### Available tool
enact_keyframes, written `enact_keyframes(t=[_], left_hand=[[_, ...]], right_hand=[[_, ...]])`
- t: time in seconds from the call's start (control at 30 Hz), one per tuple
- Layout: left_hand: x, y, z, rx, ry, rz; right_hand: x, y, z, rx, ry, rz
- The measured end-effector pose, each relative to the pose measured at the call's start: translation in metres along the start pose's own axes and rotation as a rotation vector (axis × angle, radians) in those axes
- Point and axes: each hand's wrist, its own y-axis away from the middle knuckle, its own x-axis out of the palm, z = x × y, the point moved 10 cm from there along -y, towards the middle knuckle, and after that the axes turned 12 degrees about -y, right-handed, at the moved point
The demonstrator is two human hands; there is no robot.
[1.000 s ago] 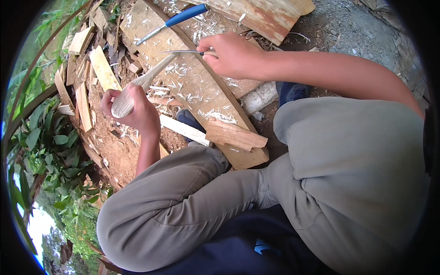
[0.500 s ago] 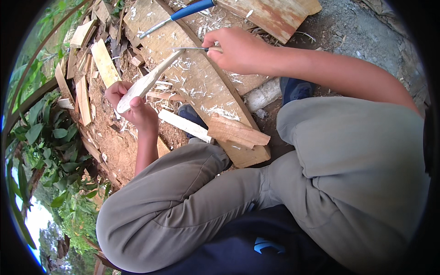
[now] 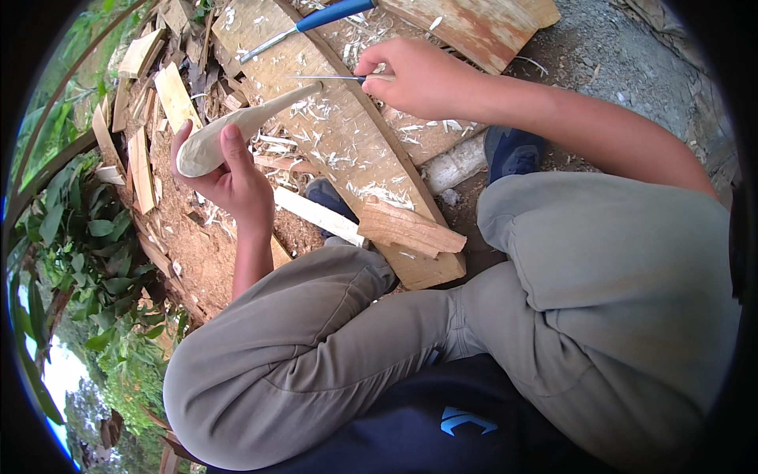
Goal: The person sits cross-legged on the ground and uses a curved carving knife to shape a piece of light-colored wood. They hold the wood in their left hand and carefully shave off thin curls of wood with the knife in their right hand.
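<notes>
My left hand point(image 3: 229, 178) is closed round the broad end of a pale, carved wooden spoon point(image 3: 249, 120), with the thumb lying along its side. The spoon's thin handle slants up to the right, its tip over a long wooden plank point(image 3: 335, 130). In my right hand point(image 3: 414, 75) is a carving knife point(image 3: 332, 77), gripped by its handle. Its thin blade points left, close above the handle's tip; I cannot tell whether they touch. A gouge with a blue handle point(image 3: 335, 13) and a metal shaft lies across the far part of the plank.
Pale shavings point(image 3: 387, 192) litter the plank. A reddish wood offcut point(image 3: 410, 227) lies on its near end, beside a white strip of wood point(image 3: 318, 215). Wood scraps point(image 3: 178, 95) cover the ground at left, near leafy plants point(image 3: 87, 237). My bent legs point(image 3: 316, 332) fill the foreground.
My left hand has turned the spoon, so its rounded broad face shows more, and that end has shifted up and left. My right hand with the knife has moved slightly up and right.
</notes>
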Motion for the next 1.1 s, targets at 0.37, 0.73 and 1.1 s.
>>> enact_keyframes(t=[0.37, 0.73, 1.1], left_hand=[[-0.001, -0.006, -0.006, -0.043, -0.08, 0.093], [-0.008, -0.016, -0.021, 0.0, -0.155, 0.01], [-0.004, -0.011, -0.028, 0.033, -0.162, 0.051]], right_hand=[[0.001, 0.001, 0.008, 0.05, -0.003, 0.042], [0.006, 0.011, 0.062, -0.097, -0.007, 0.073], [0.003, 0.027, 0.081, -0.119, -0.06, 0.063]])
